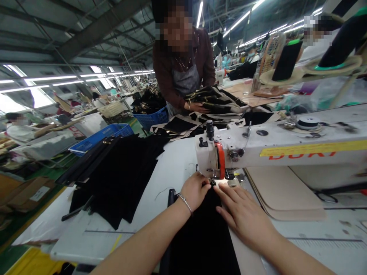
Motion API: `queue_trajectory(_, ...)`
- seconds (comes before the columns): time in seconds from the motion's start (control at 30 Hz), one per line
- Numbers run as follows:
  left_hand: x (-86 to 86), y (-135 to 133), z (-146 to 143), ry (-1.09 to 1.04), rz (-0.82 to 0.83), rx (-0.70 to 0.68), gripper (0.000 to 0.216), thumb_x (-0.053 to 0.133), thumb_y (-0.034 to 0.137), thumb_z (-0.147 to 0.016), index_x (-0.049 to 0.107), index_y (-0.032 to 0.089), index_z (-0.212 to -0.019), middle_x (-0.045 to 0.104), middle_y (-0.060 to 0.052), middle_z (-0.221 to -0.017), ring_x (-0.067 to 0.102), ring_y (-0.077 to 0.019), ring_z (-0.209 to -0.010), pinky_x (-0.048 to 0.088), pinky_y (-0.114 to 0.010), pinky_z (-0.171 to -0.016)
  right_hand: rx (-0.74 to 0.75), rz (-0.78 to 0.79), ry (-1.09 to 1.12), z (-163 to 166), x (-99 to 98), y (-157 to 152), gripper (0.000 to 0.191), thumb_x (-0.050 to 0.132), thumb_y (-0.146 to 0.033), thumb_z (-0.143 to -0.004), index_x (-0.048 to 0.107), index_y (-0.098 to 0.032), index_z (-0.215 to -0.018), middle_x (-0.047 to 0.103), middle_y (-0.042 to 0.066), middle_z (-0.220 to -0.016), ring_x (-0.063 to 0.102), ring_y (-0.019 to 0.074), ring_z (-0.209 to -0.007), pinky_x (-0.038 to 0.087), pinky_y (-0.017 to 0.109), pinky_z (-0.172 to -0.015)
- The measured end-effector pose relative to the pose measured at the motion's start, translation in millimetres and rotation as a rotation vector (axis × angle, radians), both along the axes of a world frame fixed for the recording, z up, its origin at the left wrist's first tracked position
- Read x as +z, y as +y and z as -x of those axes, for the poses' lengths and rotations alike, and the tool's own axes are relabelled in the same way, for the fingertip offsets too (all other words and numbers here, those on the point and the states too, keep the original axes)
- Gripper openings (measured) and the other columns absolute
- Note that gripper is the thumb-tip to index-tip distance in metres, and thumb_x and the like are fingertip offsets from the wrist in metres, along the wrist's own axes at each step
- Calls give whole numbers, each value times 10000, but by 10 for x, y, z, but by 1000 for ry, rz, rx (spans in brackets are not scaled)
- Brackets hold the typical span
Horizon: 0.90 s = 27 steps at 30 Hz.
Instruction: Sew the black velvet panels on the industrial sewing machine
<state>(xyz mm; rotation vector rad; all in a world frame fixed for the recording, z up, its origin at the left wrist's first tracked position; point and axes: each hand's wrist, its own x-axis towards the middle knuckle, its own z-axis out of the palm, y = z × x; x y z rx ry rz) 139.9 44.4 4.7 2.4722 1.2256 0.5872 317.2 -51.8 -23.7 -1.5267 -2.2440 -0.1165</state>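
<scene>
A piece of black fabric (203, 233) lies on the white sewing table (172, 168), running up to the needle of a white sewing machine (275, 147). My left hand (195, 190), with a thin bracelet at the wrist, has its fingers curled and pinched on the fabric's top edge just under the needle. My right hand (243, 214) lies flat on the fabric to the right, fingers stretched toward the needle.
A stack of black fabric pieces (120, 175) lies on the table's left part. Beige boards (283, 194) sit under the machine arm. Across the table a person (183, 65) handles black and gold pieces. Blue crates (100, 137) stand beyond. Thread cones (286, 59) stand at upper right.
</scene>
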Motion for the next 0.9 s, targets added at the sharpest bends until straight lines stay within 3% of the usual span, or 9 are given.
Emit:
queue_trajectory(0.13, 24, -33, 9, 37, -34, -11, 34, 590, 176, -848, 624, 179, -847, 653, -50, -952, 587, -219, -939, 481, -355, -860, 0, 16, -16, 2, 12, 2, 535, 442, -448, -922, 377, -247, -1413, 515, 74, -1316, 463, 258, -1178, 368, 465, -1017)
queue_trajectory(0.3, 34, -264, 112, 104, -85, -260, 215, 549, 183, -895, 579, 193, -1108, 609, -51, -1179, 524, -213, -1151, 400, -390, -1044, 20, 22, 2, -12, -1, -13, 499, 456, -469, -915, 449, -232, -1354, 516, 73, -1311, 462, 252, -1182, 370, 455, -1023)
queue_trajectory(0.4, -23, -329, 174, 99, -79, -287, 287, 509, 189, -922, 522, 185, -1208, 557, -65, -1286, 485, -205, -1229, 371, -392, -1094, 16, 7, 8, -18, -21, -14, 501, 460, -478, -912, 455, -227, -1346, 507, 70, -1323, 454, 254, -1197, 369, 458, -1031)
queue_trajectory(0.73, -54, -243, 151, 66, -69, -291, 210, 505, 144, -909, 574, 162, -1106, 550, -76, -1215, 487, -189, -1213, 404, -368, -1085, -29, 28, -8, -13, -59, 8, 484, 464, -468, -910, 472, -230, -1332, 527, 90, -1283, 478, 259, -1178, 408, 449, -994)
queue_trajectory(0.9, -34, -255, 123, 49, -54, -284, 192, 493, 127, -909, 594, 158, -1069, 561, -77, -1188, 480, -184, -1207, 416, -355, -1077, -60, -55, -71, -7, -123, 26, 495, 467, -476, -904, 466, -252, -1346, 532, 85, -1295, 499, 260, -1179, 445, 443, -966)
